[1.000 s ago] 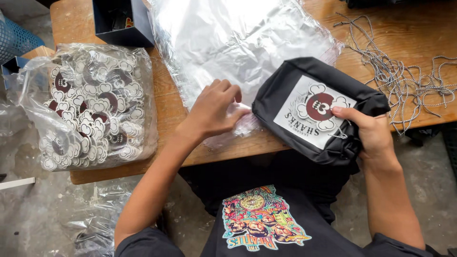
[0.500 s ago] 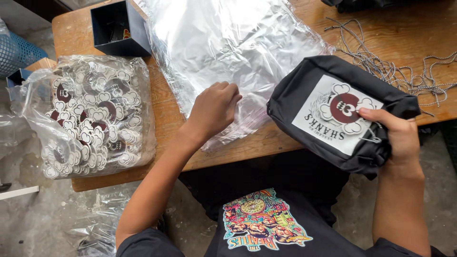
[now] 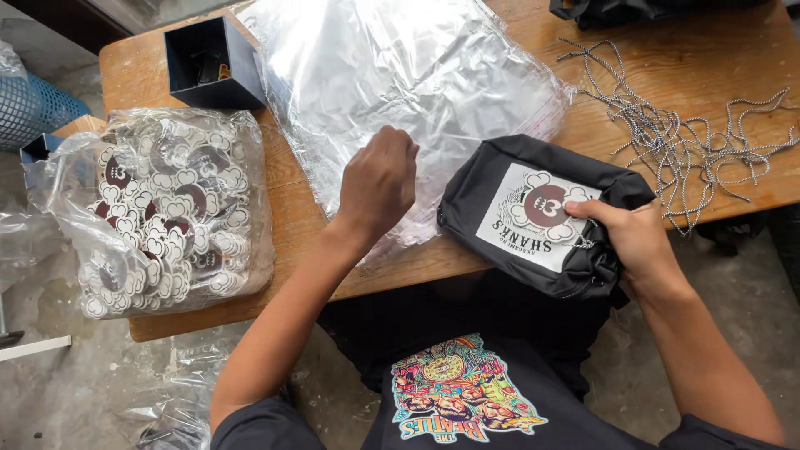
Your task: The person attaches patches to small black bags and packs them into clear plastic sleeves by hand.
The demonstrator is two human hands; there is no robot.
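At the far left a blue mesh basket [image 3: 33, 112] is showing at the frame's edge, and just right of it a clear plastic bag of round white-and-maroon tags [image 3: 162, 212] is lying on the left end of the wooden table [image 3: 708, 58], bulging over the near edge. Behind that bag a small dark open box [image 3: 212, 62] is standing near the table's far side. Next to it, a stack of clear plastic sleeves [image 3: 400, 75] is spreading across the middle of the table, crinkled and catching the light. The left hand [image 3: 379, 183] is resting on the near part of this stack, knuckles up, its fingers curled in and bunched together, seemingly pinching at the top sheet, though the fingertips themselves are hidden under the hand. Just right of it, touching the sleeves' edge, a black drawstring pouch [image 3: 508, 179] with a white printed panel is sitting at the table's near edge, partly hanging over it. The right hand [image 3: 637, 242] is gripping the pouch's gathered right end, the thumb lying flat across the white panel and the other fingers wrapping underneath the bunched fabric, out of sight. Farther right, a loose tangle of grey-and-white speckled cords [image 3: 692, 133] is lying on the bare wood, well apart from both hands. At the top right another bit of black fabric [image 3: 633, 8] is poking into view.
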